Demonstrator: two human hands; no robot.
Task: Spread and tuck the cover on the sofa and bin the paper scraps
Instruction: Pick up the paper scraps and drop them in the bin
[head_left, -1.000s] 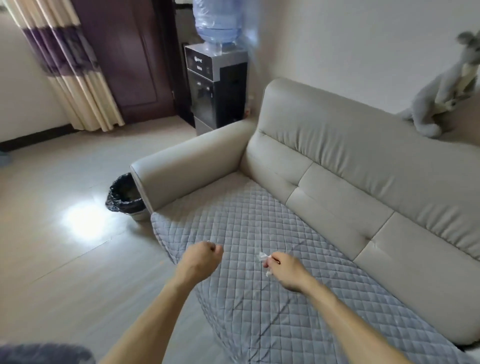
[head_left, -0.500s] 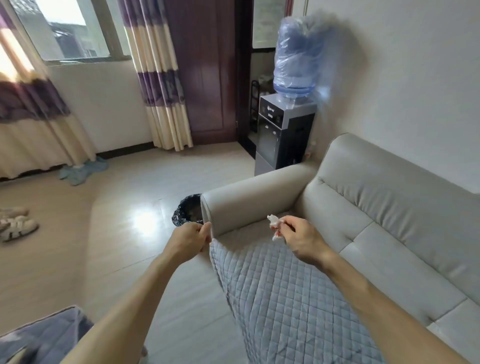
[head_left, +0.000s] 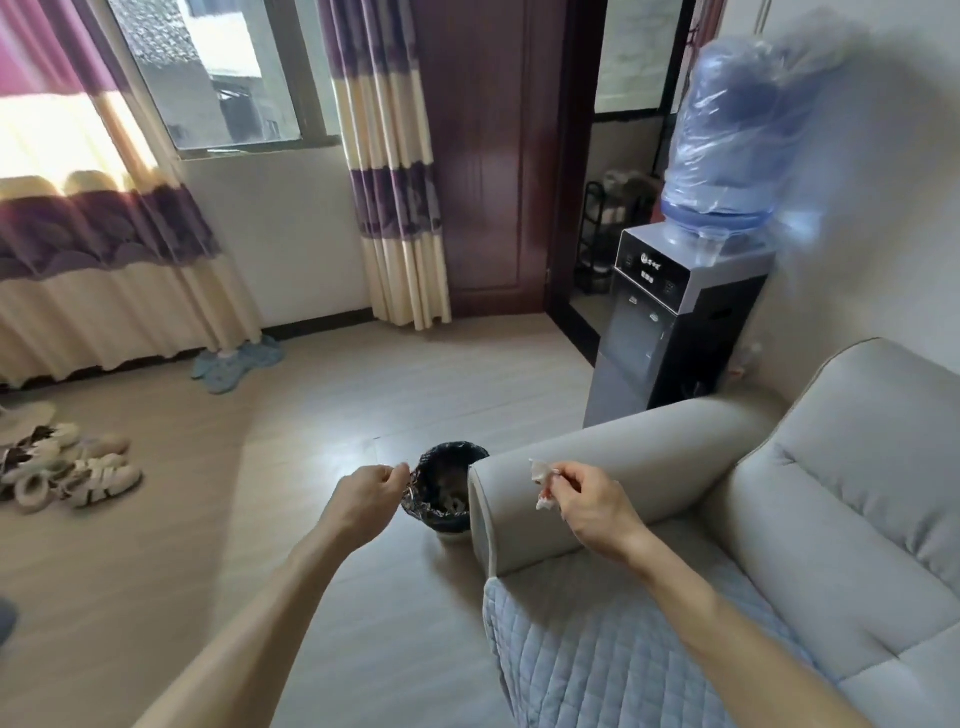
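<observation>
- The right hand (head_left: 592, 501) pinches the crumpled paper scraps (head_left: 540, 475) just right of the bin (head_left: 457, 448).
- The left hand (head_left: 366, 499) is curled at the bin's left rim; I cannot tell if it holds anything.
- The scraps look light and soft and will likely flutter, so pinch the bunched middle.

Daylight comes in through the window (head_left: 218, 78) at far left and burns out the left curtain (head_left: 62, 130) (its sunlit band is plain white-yellow). A pale glare patch lies on the floor (head_left: 395, 415) just beyond the bin (head_left: 447, 488), whose inside stays dark. The door (head_left: 483, 156) sits in shade. The sofa (head_left: 831, 467) is evenly lit, with soft shadows. The bottle (head_left: 727, 130) smears rightward over the wall. Straight lines bow near the edges. The scrap (head_left: 540, 475) in the right hand (head_left: 597, 512) is blurred.
</observation>
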